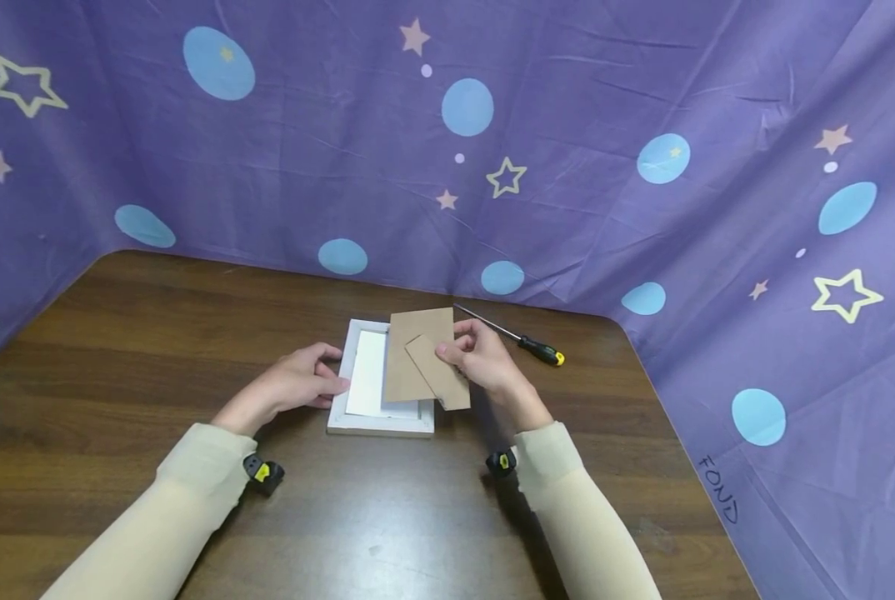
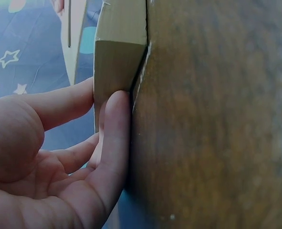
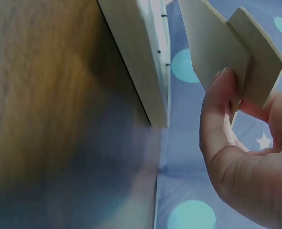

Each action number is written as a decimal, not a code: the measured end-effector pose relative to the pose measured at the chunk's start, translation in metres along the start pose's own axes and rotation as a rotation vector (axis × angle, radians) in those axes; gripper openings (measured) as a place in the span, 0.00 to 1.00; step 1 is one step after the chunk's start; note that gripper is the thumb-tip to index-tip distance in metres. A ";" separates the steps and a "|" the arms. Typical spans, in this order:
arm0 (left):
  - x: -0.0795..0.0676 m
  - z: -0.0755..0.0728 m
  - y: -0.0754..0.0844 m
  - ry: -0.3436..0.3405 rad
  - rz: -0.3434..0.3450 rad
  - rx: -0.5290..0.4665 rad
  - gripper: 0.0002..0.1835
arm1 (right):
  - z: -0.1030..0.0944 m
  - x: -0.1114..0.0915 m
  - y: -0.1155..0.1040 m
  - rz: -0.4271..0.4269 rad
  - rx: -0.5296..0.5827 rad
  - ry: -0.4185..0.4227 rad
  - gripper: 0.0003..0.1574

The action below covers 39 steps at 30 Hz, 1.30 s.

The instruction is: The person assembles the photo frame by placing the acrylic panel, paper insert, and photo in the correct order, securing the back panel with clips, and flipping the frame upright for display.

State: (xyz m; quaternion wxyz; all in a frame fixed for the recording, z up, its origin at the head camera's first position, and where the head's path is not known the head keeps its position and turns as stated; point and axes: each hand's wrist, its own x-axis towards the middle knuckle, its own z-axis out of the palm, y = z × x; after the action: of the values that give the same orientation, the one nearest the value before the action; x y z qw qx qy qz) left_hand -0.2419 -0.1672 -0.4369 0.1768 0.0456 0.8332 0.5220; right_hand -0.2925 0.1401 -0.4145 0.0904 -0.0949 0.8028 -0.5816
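Note:
A white picture frame (image 1: 382, 428) lies on the table with its back up and a white sheet (image 1: 367, 375) inside. My left hand (image 1: 303, 380) holds its left edge, thumb on top and fingers against the side (image 2: 119, 62). Above the frame's right half, my right hand (image 1: 485, 360) pinches a brown backing board (image 1: 410, 325) by its right edge. The board is raised off the frame and covers part of the opening. On its face is a slanted stand flap (image 1: 436, 371), under my right thumb. In the right wrist view the board (image 3: 212, 43) is apart from the frame (image 3: 136, 62).
A screwdriver (image 1: 541, 350) with a black and yellow handle lies behind my right hand. The wooden table (image 1: 155, 333) meets a purple curtain (image 1: 342, 150) at the back and sides.

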 end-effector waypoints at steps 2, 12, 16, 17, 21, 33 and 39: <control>0.000 0.000 0.000 -0.004 -0.003 -0.001 0.38 | 0.006 0.001 0.002 0.004 0.003 -0.001 0.29; 0.001 0.000 -0.002 -0.008 0.010 -0.027 0.38 | 0.025 0.003 0.002 0.035 0.053 -0.022 0.30; 0.002 0.000 -0.003 -0.008 0.018 -0.037 0.38 | 0.030 0.004 0.002 0.027 0.043 -0.020 0.29; 0.002 0.000 -0.003 -0.007 0.020 -0.040 0.38 | 0.031 0.004 0.002 0.026 0.041 -0.021 0.29; 0.002 0.000 -0.004 -0.009 0.023 -0.046 0.38 | 0.035 0.005 0.004 0.024 0.039 -0.019 0.28; 0.001 -0.001 -0.001 -0.018 0.021 -0.056 0.37 | 0.041 0.005 0.004 0.039 0.051 -0.029 0.27; 0.000 0.000 -0.002 -0.017 0.028 -0.060 0.37 | 0.043 0.005 0.004 0.051 0.062 -0.045 0.28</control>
State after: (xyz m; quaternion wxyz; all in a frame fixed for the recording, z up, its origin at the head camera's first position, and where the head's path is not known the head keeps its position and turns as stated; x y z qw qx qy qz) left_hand -0.2420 -0.1681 -0.4382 0.1778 0.0565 0.8148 0.5490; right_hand -0.2861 0.1002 -0.4318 0.1262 -0.0845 0.7843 -0.6014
